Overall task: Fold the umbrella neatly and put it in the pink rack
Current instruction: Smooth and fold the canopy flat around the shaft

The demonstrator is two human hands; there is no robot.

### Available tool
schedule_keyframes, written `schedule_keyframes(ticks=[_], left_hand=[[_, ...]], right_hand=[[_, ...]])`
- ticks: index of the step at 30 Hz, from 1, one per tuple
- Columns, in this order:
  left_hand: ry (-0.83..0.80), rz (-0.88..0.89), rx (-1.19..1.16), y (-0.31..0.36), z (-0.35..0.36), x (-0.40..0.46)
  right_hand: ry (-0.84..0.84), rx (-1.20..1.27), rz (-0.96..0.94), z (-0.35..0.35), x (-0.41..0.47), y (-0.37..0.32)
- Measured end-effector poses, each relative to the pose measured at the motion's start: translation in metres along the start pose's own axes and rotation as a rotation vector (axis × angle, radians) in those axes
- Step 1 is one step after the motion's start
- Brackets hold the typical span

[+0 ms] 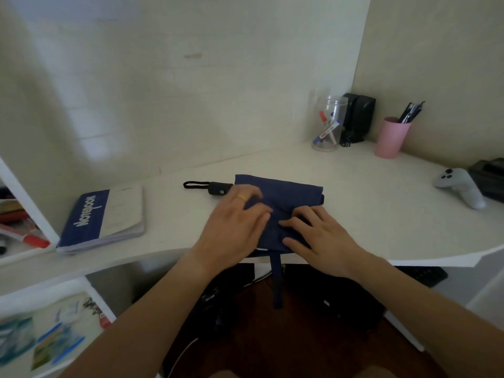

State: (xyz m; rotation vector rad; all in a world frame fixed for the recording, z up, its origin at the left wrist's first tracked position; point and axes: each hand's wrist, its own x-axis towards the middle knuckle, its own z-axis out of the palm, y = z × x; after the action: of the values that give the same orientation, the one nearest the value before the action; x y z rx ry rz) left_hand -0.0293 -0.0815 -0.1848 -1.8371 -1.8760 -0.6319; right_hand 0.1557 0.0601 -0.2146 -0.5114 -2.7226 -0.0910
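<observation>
Smooth white desk (354, 214), both hands (237, 227) flat on soft navy umbrella (283, 195) cloth

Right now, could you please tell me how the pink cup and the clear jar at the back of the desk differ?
The pink cup is opaque, while the clear jar is see-through. The pink cup holds dark pens that stick out above its rim; the clear jar's markers lie slanted inside, below its rim. The pink cup stands further right, beyond the black speakers; the clear jar stands to their left. Both stand upright and open-topped on the white desk.
</observation>
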Motion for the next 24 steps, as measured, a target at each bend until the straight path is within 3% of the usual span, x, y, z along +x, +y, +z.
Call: schedule_keyframes(ticks=[2, 6, 10, 14, 22, 24], left_hand=[[-0.197, 0.113, -0.020, 0.005, 0.013, 0.004], [-0.470, 0.016, 0.060, -0.007, 0.033, -0.012], [-0.511, 0.022, 0.020, -0.003, 0.030, -0.009], [-0.529, 0.023, 0.011, -0.004, 0.028, -0.012], [-0.555, -0.037, 0.002, -0.016, 0.025, -0.028], [-0.548, -0.043, 0.008, -0.016, 0.023, -0.032]], right_hand=[[-0.010, -0.018, -0.025, -0.001, -0.001, 0.000], [-0.114, 0.036, 0.031, -0.017, 0.009, 0.004], [0.058, 0.131, 0.102, -0.023, 0.033, -0.021], [-0.249, 0.114, 0.030, 0.007, 0.017, -0.036], [-0.427, 0.086, 0.063, -0.019, -0.011, 0.000], [-0.329, 0.157, 0.189, -0.041, 0.003, 0.001]])
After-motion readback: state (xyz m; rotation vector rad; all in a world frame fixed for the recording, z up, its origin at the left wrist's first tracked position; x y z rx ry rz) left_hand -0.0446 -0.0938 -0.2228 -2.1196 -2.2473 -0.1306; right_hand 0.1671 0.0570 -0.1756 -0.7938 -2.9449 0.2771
